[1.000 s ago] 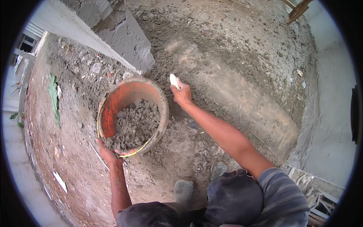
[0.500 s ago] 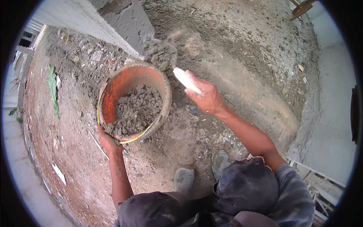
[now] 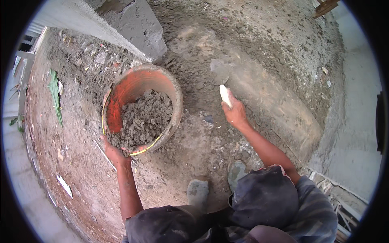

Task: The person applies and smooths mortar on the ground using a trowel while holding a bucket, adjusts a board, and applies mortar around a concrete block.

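Note:
My left hand [image 3: 116, 154] grips the near left rim of an orange bucket [image 3: 118, 99], its fingers partly hidden behind the edge. The bucket tilts toward me, its inside coated with grey residue. Wet grey mortar [image 3: 148, 117] lies in it, heaped toward the near side. A yellow-and-black handle runs along the near rim. Off to the bucket's right, my right hand [image 3: 236, 113] is closed round the pale handle of a trowel [image 3: 224, 96]. The trowel's grey blade points away from me, low over the dirt, and carries no visible heap of mortar.
A grey plastered pillar [image 3: 139, 30] stands just beyond the bucket. Rough dirt ground [image 3: 190, 154] with pebbles and mortar crumbs spreads around my boots [image 3: 197, 190]. A green leaf [image 3: 55, 95] and a white scrap [image 3: 64, 186] lie at left. A grey wall [image 3: 358, 121] rises at right.
My right hand has moved right and nearer to me with the trowel, away from the pillar's foot. The mortar on its blade is gone. My left hand still holds the bucket, nearly unmoved.

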The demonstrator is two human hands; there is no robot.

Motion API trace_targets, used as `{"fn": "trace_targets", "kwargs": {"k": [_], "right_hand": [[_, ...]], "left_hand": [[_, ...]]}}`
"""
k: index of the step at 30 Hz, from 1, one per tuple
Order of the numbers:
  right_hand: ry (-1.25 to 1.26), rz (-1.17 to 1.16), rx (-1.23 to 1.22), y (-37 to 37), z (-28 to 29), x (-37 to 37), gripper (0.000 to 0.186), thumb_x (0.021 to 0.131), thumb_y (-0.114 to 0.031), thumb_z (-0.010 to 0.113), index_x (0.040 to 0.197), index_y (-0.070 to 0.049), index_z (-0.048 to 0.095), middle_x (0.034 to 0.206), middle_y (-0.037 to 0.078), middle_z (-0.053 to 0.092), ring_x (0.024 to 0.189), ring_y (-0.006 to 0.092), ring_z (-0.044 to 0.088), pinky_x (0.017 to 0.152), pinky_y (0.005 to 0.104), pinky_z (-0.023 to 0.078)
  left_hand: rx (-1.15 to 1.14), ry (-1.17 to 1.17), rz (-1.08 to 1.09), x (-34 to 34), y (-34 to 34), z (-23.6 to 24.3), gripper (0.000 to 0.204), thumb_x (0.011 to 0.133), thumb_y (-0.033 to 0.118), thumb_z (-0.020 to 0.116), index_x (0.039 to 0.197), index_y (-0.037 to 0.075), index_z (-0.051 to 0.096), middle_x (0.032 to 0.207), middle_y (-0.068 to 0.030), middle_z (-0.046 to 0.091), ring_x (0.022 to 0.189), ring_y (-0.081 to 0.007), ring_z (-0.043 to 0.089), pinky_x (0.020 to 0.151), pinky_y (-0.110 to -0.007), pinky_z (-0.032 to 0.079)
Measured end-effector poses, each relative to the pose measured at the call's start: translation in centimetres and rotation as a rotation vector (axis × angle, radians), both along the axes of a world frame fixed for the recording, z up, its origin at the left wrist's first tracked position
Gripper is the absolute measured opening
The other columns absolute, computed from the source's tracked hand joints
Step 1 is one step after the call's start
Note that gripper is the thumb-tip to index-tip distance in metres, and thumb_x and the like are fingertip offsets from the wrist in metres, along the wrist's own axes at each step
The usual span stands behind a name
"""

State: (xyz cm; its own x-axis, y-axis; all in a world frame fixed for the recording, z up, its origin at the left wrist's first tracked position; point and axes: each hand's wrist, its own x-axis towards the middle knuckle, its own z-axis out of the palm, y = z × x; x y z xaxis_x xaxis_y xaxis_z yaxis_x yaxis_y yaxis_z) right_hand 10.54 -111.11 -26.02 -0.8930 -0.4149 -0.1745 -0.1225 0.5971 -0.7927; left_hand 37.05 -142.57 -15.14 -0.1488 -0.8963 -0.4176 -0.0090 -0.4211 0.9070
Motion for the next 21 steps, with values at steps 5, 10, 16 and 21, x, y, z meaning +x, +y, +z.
{"fn": "trace_targets", "kwargs": {"k": [5,10,16,21], "right_hand": [[-0.110,0.114,-0.175,-9.3,-1.2,0.1,0.065,0.089,-0.018,0.063,0.146,0.004,0.041,0.122,0.032,0.062,0.108,0.0431,0.066,0.092,0.0414,0.052],[-0.247,0.027,-0.322,-9.6,-1.3,-1.7,0.065,0.092,-0.018,0.063,0.150,-0.001,0.038,0.098,0.014,0.069,0.055,0.0145,0.056,0.052,0.0328,0.048],[0.402,0.448,-0.092,-2.8,6.5,-0.2,0.062,0.089,-0.022,0.068,0.147,-0.010,0.047,0.092,0.017,0.062,0.082,0.0349,0.064,0.077,0.0449,0.053],[0.483,0.002,-0.218,0.6,3.6,-7.8,0.062,0.092,-0.018,0.065,0.149,-0.005,0.043,0.101,0.016,0.070,0.075,0.0206,0.067,0.064,0.0396,0.054]], "left_hand": [[-0.015,-0.002,0.015,0.3,-0.4,-0.9,0.065,0.100,0.056,0.048,0.132,0.001,0.053,0.121,-0.0146,0.061,0.098,-0.0299,0.065,0.083,-0.044,0.056],[-0.015,-0.043,0.008,-0.2,-0.4,-1.0,0.062,0.100,0.055,0.047,0.131,0.002,0.054,0.119,-0.0129,0.062,0.096,-0.0282,0.066,0.080,-0.041,0.057],[-0.029,0.081,-0.106,1.3,-1.2,-1.4,0.062,0.104,0.049,0.041,0.140,-0.001,0.046,0.138,-0.0172,0.055,0.120,-0.0328,0.058,0.101,-0.044,0.047],[-0.055,0.099,-0.124,1.4,-1.5,-1.9,0.063,0.103,0.050,0.043,0.139,-0.001,0.047,0.137,-0.0163,0.055,0.119,-0.0319,0.058,0.100,-0.044,0.048]]}}
